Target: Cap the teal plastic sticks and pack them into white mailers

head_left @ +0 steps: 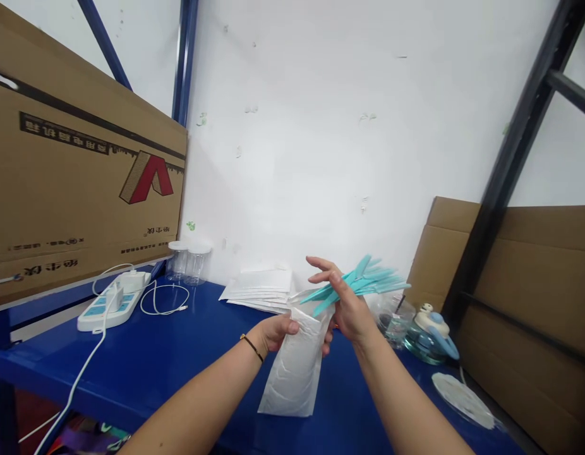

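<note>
- White padded envelope (295,370), held mid-picture between both forearms above the desk (198,360), open end uppermost, lower end slanting toward the viewer; contact of the lower edge with the desk impossible to tell.
- Gripped near its mouth by the left hand (279,331), thumb across the front, fingertips showing past the far edge; dark band (252,347) around the wrist.
- Raised just above and to the right, the right hand (347,303), closed on a bundle of turquoise sticks (375,278), with thumb across them and other fingers extended loosely; pointed ends right at the envelope's mouth.
- Behind, toward the white wall (297,139), a stack of white envelopes (257,289).
- On the left of the blue desk, a power strip (91,319) with plugs, a white cable (164,312), clear jars with white lids (196,266), and a large printed cardboard box (74,164).
- On the right, a clear plastic cup (397,321), a bottle with a blue handle (422,344), a flat white item (463,399), cardboard (534,278) and a dark metal upright (503,151).
</note>
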A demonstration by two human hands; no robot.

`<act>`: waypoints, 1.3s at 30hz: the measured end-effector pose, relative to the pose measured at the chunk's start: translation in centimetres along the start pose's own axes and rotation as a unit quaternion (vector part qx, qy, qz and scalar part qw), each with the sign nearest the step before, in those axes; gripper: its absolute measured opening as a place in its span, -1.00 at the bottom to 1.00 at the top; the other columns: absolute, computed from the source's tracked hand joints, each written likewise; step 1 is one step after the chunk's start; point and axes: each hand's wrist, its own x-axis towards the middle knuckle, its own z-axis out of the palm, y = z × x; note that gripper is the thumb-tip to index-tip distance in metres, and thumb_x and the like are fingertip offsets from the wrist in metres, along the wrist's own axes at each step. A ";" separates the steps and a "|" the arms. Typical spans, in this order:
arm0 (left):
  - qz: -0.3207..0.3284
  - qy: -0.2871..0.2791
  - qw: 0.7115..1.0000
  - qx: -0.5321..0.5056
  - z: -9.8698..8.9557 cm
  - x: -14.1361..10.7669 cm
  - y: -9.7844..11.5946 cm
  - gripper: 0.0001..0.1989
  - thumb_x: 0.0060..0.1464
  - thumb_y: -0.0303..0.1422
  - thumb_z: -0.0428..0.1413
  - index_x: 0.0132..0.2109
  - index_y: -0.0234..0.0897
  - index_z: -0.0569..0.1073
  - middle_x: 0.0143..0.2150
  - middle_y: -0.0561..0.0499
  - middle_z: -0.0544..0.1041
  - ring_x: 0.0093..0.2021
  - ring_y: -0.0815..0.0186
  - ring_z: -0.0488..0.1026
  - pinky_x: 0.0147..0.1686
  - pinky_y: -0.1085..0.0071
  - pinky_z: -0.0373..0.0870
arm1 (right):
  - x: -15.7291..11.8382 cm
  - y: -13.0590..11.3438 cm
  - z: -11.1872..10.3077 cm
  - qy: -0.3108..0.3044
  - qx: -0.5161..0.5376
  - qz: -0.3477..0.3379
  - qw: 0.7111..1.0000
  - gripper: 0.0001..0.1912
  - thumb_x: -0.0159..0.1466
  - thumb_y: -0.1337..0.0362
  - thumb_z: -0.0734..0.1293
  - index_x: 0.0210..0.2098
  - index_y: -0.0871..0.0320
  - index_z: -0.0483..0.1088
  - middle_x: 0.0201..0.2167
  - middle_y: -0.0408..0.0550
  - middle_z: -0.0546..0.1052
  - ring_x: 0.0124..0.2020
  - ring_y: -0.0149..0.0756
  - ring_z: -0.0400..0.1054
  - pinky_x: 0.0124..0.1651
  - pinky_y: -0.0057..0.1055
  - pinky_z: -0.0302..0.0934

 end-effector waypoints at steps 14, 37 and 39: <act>0.010 0.060 0.997 0.042 -0.2 0.4 0.2 -0.34 -0.38 -0.08 0.29 -0.12 -0.41 0.43 -0.24 -0.13 0.47 -0.27 0.24 0.40 -0.26 0.38 0.27 | 0.3 -0.3 -0.5 -0.025 -0.105 0.197 0.974 -0.62 0.07 0.09 0.39 -0.19 0.15 0.39 -0.46 -0.10 0.51 -0.67 -0.44 0.27 -0.73 -0.55 0.10; -0.002 0.021 0.999 -0.037 -0.7 -0.2 0.0 -0.27 -0.36 -0.05 0.26 -0.05 -0.43 0.39 -0.15 -0.23 0.48 -0.16 0.08 0.42 -0.16 0.23 0.30 | 0.4 0.2 -1.7 -0.096 -0.090 0.153 0.979 -0.39 -0.05 0.20 0.47 -0.03 0.04 0.24 -0.35 -0.17 0.52 -0.68 -0.48 0.28 -0.70 -0.56 0.15; -0.002 0.042 0.998 -0.046 -1.1 -0.6 -0.2 -0.25 -0.34 -0.03 0.25 -0.01 -0.41 0.36 -0.13 -0.22 0.49 -0.12 0.02 0.42 -0.11 0.15 0.27 | 0.4 0.4 -2.2 -0.110 -0.155 0.123 0.974 -0.45 -0.02 0.26 0.46 -0.04 0.07 0.30 -0.35 -0.15 0.52 -0.58 -0.43 0.32 -0.58 -0.53 0.21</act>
